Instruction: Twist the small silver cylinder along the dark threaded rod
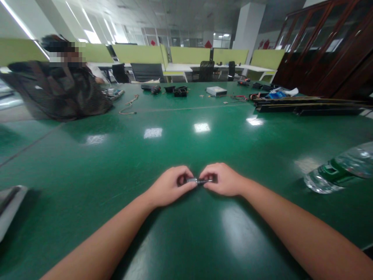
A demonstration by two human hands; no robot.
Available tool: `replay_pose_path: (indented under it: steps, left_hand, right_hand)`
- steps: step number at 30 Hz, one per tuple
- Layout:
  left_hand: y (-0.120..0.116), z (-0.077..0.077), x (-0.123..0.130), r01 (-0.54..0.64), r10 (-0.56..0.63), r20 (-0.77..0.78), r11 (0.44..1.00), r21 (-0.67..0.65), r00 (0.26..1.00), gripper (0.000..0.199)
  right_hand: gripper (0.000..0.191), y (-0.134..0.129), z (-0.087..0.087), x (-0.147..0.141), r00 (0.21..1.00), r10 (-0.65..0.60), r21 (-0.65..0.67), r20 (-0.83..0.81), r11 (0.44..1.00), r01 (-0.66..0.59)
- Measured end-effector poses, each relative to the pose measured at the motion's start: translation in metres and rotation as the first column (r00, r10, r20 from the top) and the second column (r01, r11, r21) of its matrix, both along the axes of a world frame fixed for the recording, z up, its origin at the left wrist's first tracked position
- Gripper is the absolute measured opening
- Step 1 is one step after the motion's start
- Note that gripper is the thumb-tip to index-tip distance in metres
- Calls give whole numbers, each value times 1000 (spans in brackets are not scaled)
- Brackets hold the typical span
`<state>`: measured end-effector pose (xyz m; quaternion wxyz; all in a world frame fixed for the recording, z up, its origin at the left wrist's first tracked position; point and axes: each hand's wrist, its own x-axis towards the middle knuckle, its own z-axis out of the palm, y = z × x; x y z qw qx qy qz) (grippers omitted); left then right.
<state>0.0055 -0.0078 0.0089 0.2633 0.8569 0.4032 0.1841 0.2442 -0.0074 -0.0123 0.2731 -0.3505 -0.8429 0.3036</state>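
Just above the green table (175,151), a slim silver-and-black rod-like piece (199,181) runs crosswise between my two hands. Its exact kind is too small to make out. My left hand (171,185) pinches the silver left end between thumb and fingers. Thumb and fingertips of my right hand (223,179) are closed around the thinner right end. The fingers cover parts of both ends, and a short dark middle section shows in the gap between the hands.
A clear water bottle (338,171) with a green label is at the right. At the left edge lies a metallic tray-like object (11,206). Further back are a dark bag (64,93), a cord (128,105), a white box (216,91) and long black strips (305,105). A person sits behind the bag.
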Motion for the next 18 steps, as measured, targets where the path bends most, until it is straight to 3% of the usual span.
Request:
replay_pose_path:
  steps: [18]
  left_hand:
    - [1,0,-1,24,-24,-11,999,26,1000,23]
  right_hand:
    - [21,-1,0,0,999,25,64,43,998,-27]
